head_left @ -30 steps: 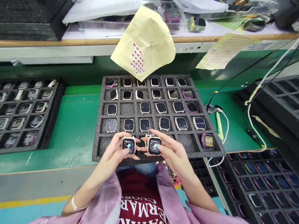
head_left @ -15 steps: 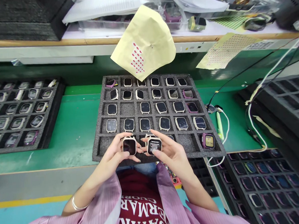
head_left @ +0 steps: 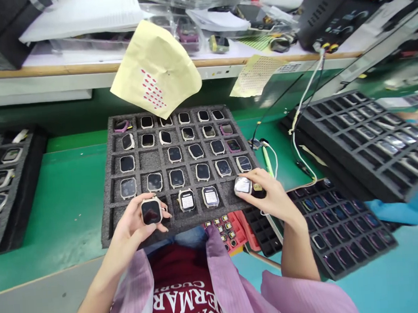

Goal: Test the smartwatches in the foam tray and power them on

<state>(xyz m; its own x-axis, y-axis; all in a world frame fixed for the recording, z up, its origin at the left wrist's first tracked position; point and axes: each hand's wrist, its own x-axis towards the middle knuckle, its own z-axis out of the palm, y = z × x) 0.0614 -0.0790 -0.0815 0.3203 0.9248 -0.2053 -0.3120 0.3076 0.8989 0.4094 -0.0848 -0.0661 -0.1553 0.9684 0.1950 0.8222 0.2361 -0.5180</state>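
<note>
A smartwatch body with a dark screen and pale case (head_left: 151, 212) is gripped by my left hand (head_left: 133, 225) over the near left of the foam tray (head_left: 148, 159). My right hand (head_left: 273, 192) pinches another smartwatch body (head_left: 243, 185), its face bright, above the tray's near right compartments. Partly hidden behind those fingers is a watch with a yellowish screen (head_left: 257, 187). Two watches with lit white screens, one left (head_left: 186, 201) and one right (head_left: 210, 196), sit in the front row between my hands. Rows of dark-screened watches fill most other compartments.
Another watch tray (head_left: 26, 186) lies at the left. Stacked foam trays (head_left: 350, 152) and a lower tray of dark watches (head_left: 341, 233) stand at the right. A yellow paper (head_left: 157, 70) hangs from the shelf edge over the tray. Cables (head_left: 303, 103) run down beside a green pen-like item (head_left: 267, 160).
My right hand has moved right with its watch, away from my left hand to the tray's right end. The view has turned right. My left hand still holds the dark-screened watch.
</note>
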